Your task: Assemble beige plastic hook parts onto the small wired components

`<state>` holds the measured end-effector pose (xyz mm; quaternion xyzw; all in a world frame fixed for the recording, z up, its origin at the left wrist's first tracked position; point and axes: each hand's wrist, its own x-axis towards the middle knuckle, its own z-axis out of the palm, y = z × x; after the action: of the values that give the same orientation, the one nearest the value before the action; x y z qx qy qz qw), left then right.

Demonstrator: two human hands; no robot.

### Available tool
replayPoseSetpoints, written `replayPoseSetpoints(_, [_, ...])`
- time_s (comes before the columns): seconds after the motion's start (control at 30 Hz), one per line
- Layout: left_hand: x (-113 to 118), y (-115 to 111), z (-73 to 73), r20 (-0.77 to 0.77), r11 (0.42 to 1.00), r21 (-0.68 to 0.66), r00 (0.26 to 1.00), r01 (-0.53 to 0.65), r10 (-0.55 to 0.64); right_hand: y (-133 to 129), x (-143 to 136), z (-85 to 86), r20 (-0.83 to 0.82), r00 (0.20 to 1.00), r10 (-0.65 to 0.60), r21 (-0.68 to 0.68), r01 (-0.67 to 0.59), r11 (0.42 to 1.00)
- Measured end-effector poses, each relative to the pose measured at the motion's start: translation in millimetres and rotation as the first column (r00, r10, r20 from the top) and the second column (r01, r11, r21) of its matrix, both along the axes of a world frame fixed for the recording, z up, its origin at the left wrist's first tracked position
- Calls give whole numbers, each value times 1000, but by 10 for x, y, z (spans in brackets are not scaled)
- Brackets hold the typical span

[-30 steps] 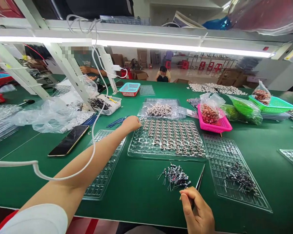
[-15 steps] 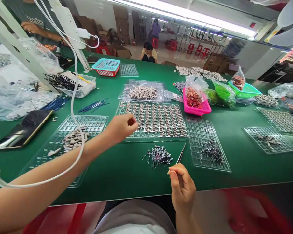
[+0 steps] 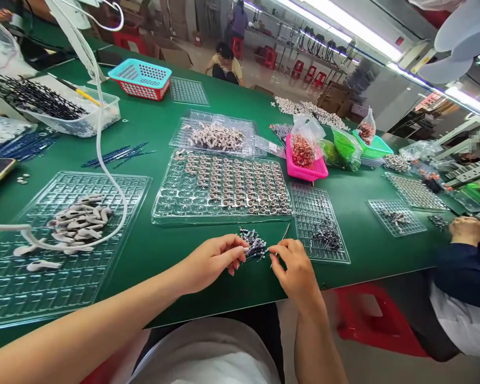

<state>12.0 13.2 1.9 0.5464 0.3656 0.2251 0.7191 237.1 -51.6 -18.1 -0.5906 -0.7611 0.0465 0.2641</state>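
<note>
Thumb and fingers of my left hand (image 3: 220, 257) are pinched together, with a small pale piece (image 3: 246, 249) at their tips. Facing it, my right hand (image 3: 296, 269) has its thumb and forefinger closed at the tips; what they hold is too small to make out. Both hands are over the near side of a pile of small dark components with thin leads (image 3: 254, 242). Tweezers (image 3: 286, 231) show just beyond my right hand, partly hidden by it. Behind lies a clear tray (image 3: 172, 198) with rows of round, pale-rimmed parts (image 3: 240, 184); several left-side pockets are bare.
Grey-white curved pieces (image 3: 82, 221) lie on the left tray (image 3: 20, 288), a white cable (image 3: 116, 186) looping above. More pale pieces (image 3: 216, 136), a pink basket (image 3: 306, 169) and a tray of dark components (image 3: 328, 234) stand around. At right are a co-worker's hands (image 3: 470, 230).
My left hand has come from over the big tray down to the component pile. The right hand has moved closer to it. My view has turned right, bringing a co-worker into sight.
</note>
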Motion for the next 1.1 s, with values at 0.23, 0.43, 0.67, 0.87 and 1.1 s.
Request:
replayPoseSetpoints(0.23, [-62, 65, 23, 74, 984, -166, 994, -71, 84, 177, 45, 58, 130, 984, 125, -113, -110, 987])
replayPoseSetpoints(0.43, [-61, 63, 22, 77, 970, -228, 991, -87, 107, 166, 71, 102, 154, 973, 174, -61, -166, 984])
replayPoseSetpoints(0.67, [-68, 14, 11, 114, 982, -187, 993, 8, 14, -30, -78, 160, 17, 973, 230, 142, -230, 963])
replayPoseSetpoints(0.87, [-88, 0, 57, -10, 989, -61, 991, 134, -135, -161, -370, 6, -217, 936, 278, 282, -213, 936])
replayPoseSetpoints(1.1, [-99, 15, 115, 3, 972, -141, 982, 186, -188, -192, -486, -83, -306, 923, 232, 345, -119, 931])
